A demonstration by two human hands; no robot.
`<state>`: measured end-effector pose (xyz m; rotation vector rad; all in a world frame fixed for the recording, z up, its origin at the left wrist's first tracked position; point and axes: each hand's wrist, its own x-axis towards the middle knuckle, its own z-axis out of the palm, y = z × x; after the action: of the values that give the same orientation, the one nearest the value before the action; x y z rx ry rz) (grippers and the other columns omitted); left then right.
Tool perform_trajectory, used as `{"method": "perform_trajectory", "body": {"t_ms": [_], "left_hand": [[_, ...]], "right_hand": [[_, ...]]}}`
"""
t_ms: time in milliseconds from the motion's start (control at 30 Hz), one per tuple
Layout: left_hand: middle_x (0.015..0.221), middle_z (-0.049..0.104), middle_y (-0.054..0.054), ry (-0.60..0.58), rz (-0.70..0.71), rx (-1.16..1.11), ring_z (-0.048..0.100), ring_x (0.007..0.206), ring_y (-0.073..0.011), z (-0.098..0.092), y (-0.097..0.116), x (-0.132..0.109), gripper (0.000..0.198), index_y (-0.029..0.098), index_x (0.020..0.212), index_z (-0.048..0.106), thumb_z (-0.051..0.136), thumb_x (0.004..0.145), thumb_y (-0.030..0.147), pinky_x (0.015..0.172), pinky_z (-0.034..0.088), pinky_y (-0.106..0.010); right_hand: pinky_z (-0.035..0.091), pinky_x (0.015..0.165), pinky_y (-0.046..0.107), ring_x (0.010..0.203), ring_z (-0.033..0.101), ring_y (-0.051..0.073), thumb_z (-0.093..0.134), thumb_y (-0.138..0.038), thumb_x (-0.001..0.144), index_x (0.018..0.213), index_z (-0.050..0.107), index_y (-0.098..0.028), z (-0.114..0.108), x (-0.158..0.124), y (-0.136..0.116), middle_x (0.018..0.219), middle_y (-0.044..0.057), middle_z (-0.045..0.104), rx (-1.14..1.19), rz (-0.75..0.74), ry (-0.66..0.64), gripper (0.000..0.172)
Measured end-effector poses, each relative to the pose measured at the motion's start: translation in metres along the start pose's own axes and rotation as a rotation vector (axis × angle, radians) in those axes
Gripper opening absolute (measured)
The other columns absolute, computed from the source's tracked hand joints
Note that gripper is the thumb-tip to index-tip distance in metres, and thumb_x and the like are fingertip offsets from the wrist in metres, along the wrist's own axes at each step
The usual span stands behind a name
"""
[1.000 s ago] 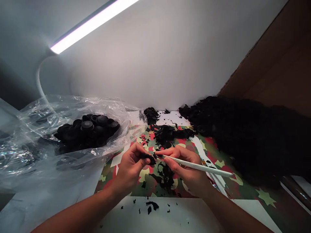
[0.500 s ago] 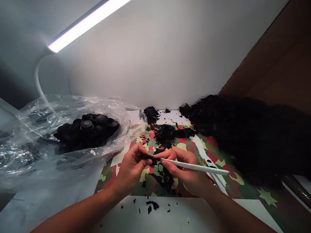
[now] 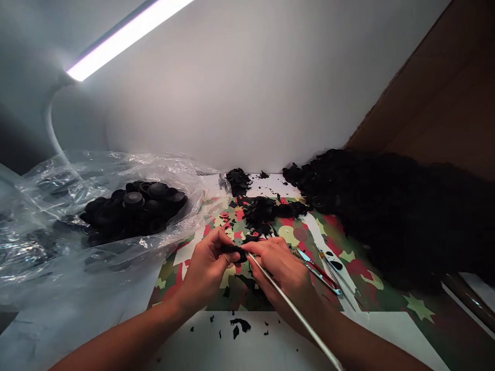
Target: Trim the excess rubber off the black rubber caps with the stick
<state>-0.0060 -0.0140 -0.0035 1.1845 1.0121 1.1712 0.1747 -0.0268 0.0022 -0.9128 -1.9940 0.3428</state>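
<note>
Pinched between the thumb and fingers of my left hand (image 3: 209, 263) is a small black rubber-like part (image 3: 233, 251), partly hidden by the fingertips. My right hand (image 3: 280, 265) grips a slim white stick-like tool (image 3: 294, 312) near its front end, and that end meets the right side of the black part. The tool's tip is too small to make out. Its long handle slants down toward my right forearm. Black scraps (image 3: 247, 282) lie beneath both hands on a patterned red, green and yellow sheet (image 3: 185, 293).
At the left, a clear plastic bag (image 3: 127, 268) holds round black parts (image 3: 133, 201). A large black heap (image 3: 386, 206) fills the right side, by a cardboard panel (image 3: 436, 87). Red-handled scissors (image 3: 320, 270) lie right of my hand. A lamp (image 3: 131, 38) shines above.
My right hand has turned over, swinging the white tool's handle from pointing right to slanting down toward me. The scissors are now uncovered. My left hand keeps its pinch.
</note>
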Motion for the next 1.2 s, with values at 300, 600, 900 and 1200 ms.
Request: {"method": "perform_trajectory", "body": {"t_ms": [300, 600, 900, 1200], "left_hand": [[0.066, 0.065, 0.001, -0.154, -0.116, -0.198, 0.062, 0.060, -0.0128, 0.002, 0.001, 0.001, 0.033, 0.017, 0.075, 0.057, 0.088, 0.070, 0.029, 0.061, 0.051, -0.025], [0.067, 0.067, 0.001, -0.144, -0.126, -0.164, 0.062, 0.062, -0.0120, 0.002, -0.001, 0.003, 0.028, 0.017, 0.075, 0.058, 0.085, 0.071, 0.022, 0.060, 0.050, -0.023], [0.068, 0.066, 0.002, -0.135, -0.149, -0.150, 0.064, 0.063, -0.0123, 0.000, -0.005, 0.003, 0.025, 0.018, 0.077, 0.056, 0.081, 0.074, 0.017, 0.060, 0.051, -0.023], [0.066, 0.064, 0.003, -0.122, -0.145, -0.150, 0.062, 0.061, -0.0114, 0.002, 0.000, 0.001, 0.030, 0.018, 0.074, 0.054, 0.084, 0.072, 0.021, 0.059, 0.052, -0.023]], "right_hand": [[0.053, 0.069, 0.032, 0.079, 0.071, 0.020, 0.063, -0.033, 0.096, 0.076, 0.063, -0.023, -0.018, 0.009, 0.016, 0.102, 0.005, 0.080, 0.373, 0.503, -0.017, 0.023], [0.055, 0.077, 0.034, 0.088, 0.071, 0.022, 0.068, -0.037, 0.094, 0.067, 0.055, -0.021, -0.024, 0.007, 0.010, 0.112, 0.009, 0.078, 0.646, 0.522, -0.163, 0.034], [0.056, 0.079, 0.035, 0.093, 0.072, 0.024, 0.066, -0.031, 0.094, 0.070, 0.059, -0.021, -0.023, 0.007, 0.010, 0.113, 0.009, 0.078, 0.561, 0.459, -0.190, 0.027], [0.052, 0.081, 0.039, 0.084, 0.072, 0.024, 0.061, -0.022, 0.094, 0.098, 0.073, -0.027, -0.012, 0.006, 0.007, 0.089, 0.003, 0.079, 0.209, 0.260, -0.042, 0.013]]}}
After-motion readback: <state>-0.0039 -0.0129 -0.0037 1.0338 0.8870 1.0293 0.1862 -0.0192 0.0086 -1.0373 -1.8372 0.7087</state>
